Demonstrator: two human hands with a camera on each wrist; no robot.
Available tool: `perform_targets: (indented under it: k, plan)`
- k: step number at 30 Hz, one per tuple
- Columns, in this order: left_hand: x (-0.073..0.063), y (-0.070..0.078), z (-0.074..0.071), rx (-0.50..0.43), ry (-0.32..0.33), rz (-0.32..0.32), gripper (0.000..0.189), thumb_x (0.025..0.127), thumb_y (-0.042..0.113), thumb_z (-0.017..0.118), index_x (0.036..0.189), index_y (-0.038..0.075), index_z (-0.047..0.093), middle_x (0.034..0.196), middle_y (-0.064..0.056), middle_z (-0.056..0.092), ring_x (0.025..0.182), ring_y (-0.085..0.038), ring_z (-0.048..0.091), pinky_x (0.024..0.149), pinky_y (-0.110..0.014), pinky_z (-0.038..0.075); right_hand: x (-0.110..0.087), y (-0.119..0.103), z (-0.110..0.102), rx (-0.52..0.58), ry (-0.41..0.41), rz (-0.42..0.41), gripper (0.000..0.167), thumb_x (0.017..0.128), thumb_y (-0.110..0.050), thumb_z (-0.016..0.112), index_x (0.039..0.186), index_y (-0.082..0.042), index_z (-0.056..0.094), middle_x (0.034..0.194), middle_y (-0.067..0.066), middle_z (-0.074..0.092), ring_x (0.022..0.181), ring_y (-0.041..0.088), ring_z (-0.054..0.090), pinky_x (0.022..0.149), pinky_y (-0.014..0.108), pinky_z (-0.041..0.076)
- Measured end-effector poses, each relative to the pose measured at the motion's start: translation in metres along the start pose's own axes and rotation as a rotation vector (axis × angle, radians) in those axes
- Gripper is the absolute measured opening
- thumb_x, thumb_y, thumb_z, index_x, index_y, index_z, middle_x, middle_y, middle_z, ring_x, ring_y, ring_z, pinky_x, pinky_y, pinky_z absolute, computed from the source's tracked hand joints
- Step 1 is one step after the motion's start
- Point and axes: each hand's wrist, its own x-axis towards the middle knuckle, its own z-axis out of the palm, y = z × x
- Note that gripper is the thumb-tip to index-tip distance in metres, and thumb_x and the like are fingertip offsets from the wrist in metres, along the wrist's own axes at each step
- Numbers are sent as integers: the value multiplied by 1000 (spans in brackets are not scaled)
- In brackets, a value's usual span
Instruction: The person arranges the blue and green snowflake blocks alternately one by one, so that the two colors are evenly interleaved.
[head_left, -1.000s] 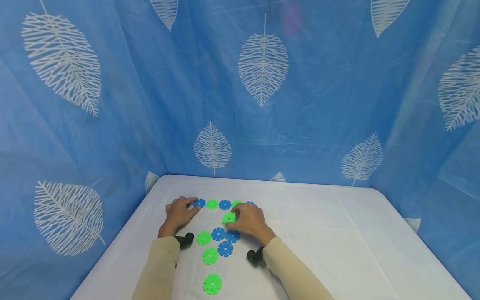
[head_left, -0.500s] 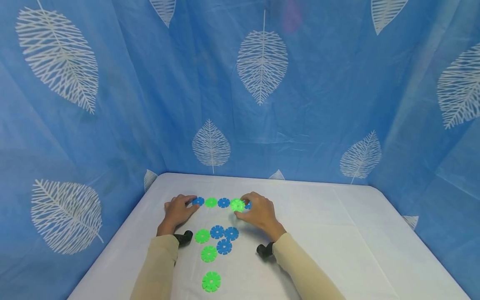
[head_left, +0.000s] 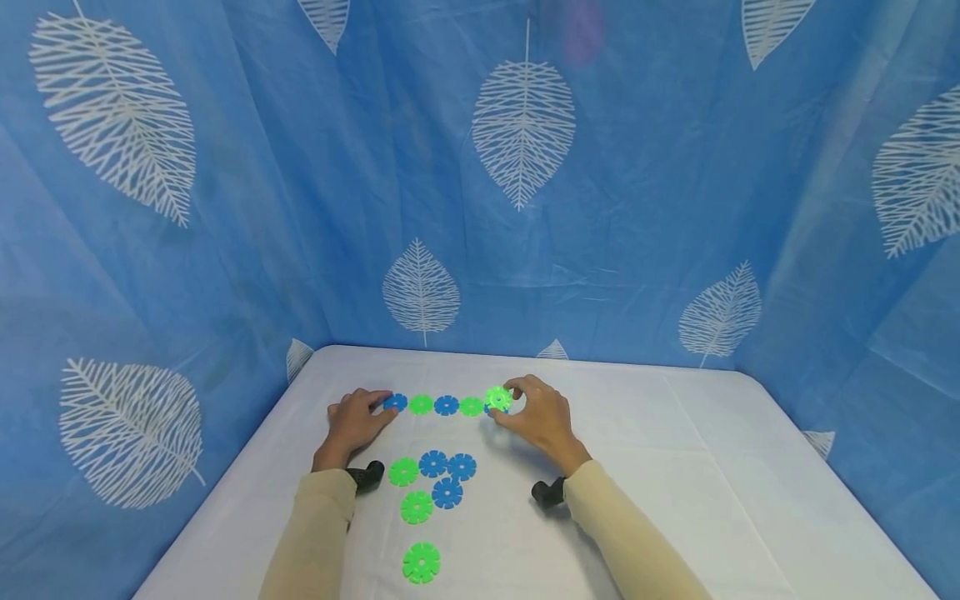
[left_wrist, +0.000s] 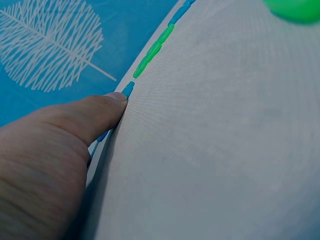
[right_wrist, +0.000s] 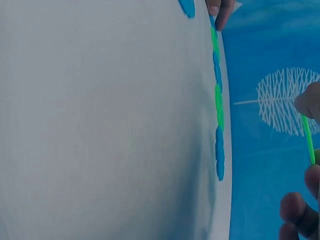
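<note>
My right hand [head_left: 545, 417] pinches a green notched plastic disc [head_left: 498, 397] between thumb and fingers, raised off the table in the right wrist view. It overlaps the blue disc [right_wrist: 220, 152] at the right end of a row of alternating blue and green discs. At the row's left end my left hand [head_left: 354, 423] has thumb and a fingertip at opposite edges of a blue notched disc [head_left: 396, 402], holding it on the table. Between the ends lie a green disc [head_left: 422, 404], a blue disc [head_left: 447, 406] and another green disc [head_left: 472, 407].
Nearer on the white-covered table [head_left: 675, 500] lie more discs: a cluster of blue discs [head_left: 447, 492] touching one another, and green discs [head_left: 417, 507] left of and below them. A blue leaf-patterned curtain [head_left: 600, 208] stands behind the table and along both sides.
My right hand has carried the green disc from above the loose discs up and right, past the row's second green disc, to its right end. The left hand has stayed put.
</note>
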Motion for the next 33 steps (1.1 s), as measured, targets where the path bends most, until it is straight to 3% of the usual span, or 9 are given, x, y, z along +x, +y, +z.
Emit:
perform_targets:
  k: [9,17,25,33]
  plan:
    - [2,-3,1,9,3,2,49,93,44,67,134,19,65,123,-13,65,114,-33,56,90,-54,29,1,20,0,-37,-60,140,44,73,-50,82,105,-21,75,87,-5,67,68,9,54,57,28,42]
    - [1,-5,2,8,15,18,48,93,44,67,134,18,66,119,-12,66,111,-32,57,89,-54,29,1,25,1,-99,-110,216,44,72,-52,81,102,-20,77,83,-5,66,68,11,57,56,31,44]
    - [-2,-5,4,7,9,10,48,93,43,67,134,19,66,118,-11,66,110,-31,57,92,-55,29,1,28,3,-131,-182,337,47,74,-51,81,105,-15,76,88,0,70,79,20,65,65,41,51]
    - [0,-2,2,6,14,18,48,93,44,67,134,19,66,119,-11,66,110,-31,57,91,-54,30,2,34,6,-132,-222,386,44,74,-47,80,105,-15,77,96,3,74,89,26,68,73,47,53]
